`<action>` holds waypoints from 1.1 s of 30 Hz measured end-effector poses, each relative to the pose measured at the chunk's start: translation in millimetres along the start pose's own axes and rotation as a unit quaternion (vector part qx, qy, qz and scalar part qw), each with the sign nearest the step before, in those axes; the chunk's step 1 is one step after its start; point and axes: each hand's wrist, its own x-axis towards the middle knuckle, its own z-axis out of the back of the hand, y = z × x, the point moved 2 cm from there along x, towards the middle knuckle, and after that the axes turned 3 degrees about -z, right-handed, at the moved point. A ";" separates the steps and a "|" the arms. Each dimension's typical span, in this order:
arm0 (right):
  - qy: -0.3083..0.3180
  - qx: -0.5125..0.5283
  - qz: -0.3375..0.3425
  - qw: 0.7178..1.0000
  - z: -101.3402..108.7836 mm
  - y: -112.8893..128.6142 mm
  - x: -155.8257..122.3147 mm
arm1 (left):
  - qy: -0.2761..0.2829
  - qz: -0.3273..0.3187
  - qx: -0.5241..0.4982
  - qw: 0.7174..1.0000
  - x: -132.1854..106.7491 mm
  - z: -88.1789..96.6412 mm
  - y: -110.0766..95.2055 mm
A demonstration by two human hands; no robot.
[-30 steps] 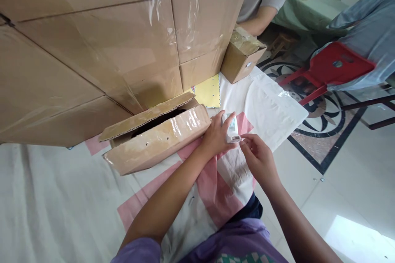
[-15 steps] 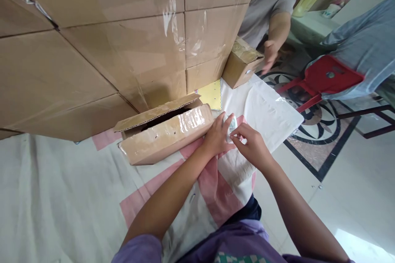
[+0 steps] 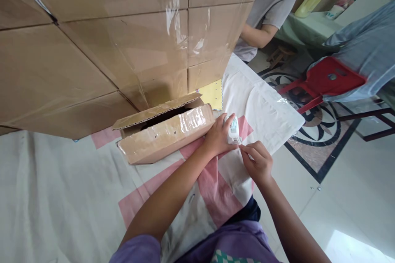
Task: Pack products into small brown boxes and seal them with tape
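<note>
My left hand (image 3: 216, 136) is closed around a small white tape dispenser (image 3: 233, 132) on the cloth-covered table. From its front end a short strip of clear tape (image 3: 239, 141) stretches out. The end of that strip is pinched between the thumb and fingers of my right hand (image 3: 257, 162), just off the dispenser. Beside my left hand lies a long cardboard box (image 3: 166, 139) with its flap (image 3: 157, 111) partly raised and a dark gap beneath. What is inside the box is hidden.
Large taped cartons (image 3: 123, 49) are stacked behind the box. A yellow sheet (image 3: 214, 95) lies by their base. Past the table's right edge are a co-worker's arm (image 3: 261, 37), a red chair (image 3: 333, 76) and another person in blue-grey clothing (image 3: 364, 45). A white-and-pink cloth (image 3: 74, 197) covers the table.
My right hand has moved right and toward me, drawing tape out of the dispenser. The co-worker's small box has gone from the table's far edge, and that arm has drawn back behind the cartons.
</note>
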 end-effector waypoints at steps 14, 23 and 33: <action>0.068 -0.032 -0.018 0.997 -10.3 -2.5 -11.4 | -0.008 -0.014 0.026 1.000 -0.5 5.2 -3.7; 0.087 -0.001 -0.027 0.996 -10.3 -0.7 -9.9 | -0.022 -0.009 0.010 1.000 -1.3 6.4 -5.5; 0.055 0.012 -0.028 0.998 -13.3 -1.2 -17.8 | -0.028 -0.006 0.022 0.999 -1.6 7.3 -8.3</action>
